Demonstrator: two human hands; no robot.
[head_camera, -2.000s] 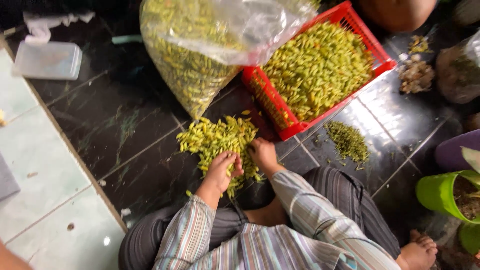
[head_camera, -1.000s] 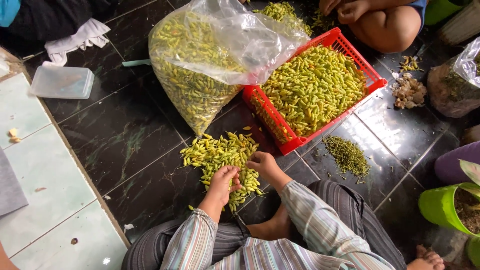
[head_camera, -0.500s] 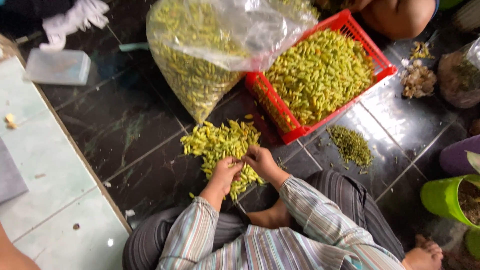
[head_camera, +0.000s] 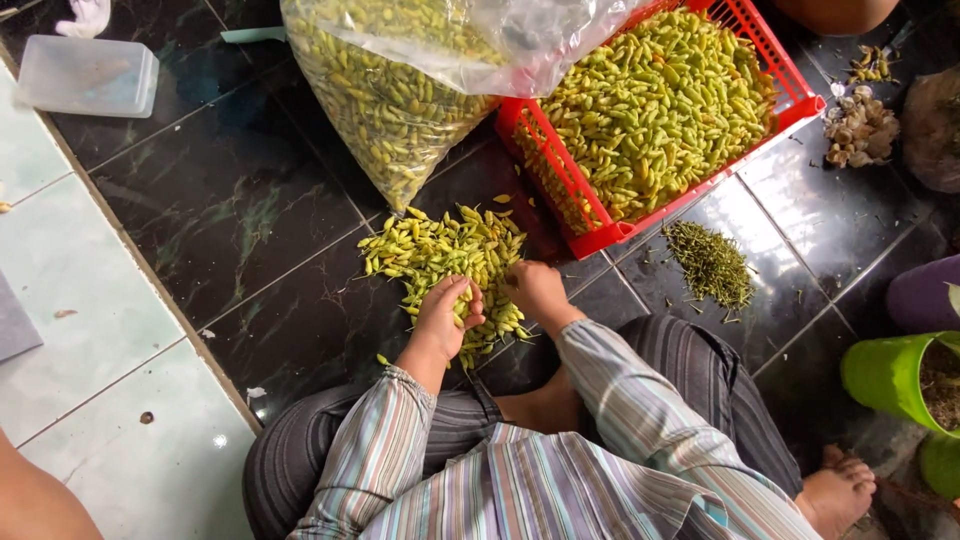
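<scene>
My left hand (head_camera: 445, 318) curls around a few chilies from the pile of yellow-green chilies (head_camera: 445, 255) on the dark tiled floor (head_camera: 230, 230). My right hand (head_camera: 535, 290) pinches one at the pile's near edge, fingers closed. The red basket (head_camera: 590, 215) corner sits just beside the pile, the plastic bag (head_camera: 400, 90) touching behind. Bare floor opens leftward toward the pale tiles (head_camera: 90, 330).

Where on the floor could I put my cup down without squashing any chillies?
Bare dark tiles lie between the clear plastic box, the big bag and the loose chilli pile. It is crowded around the red basket, the stem heap and both hands.
</scene>
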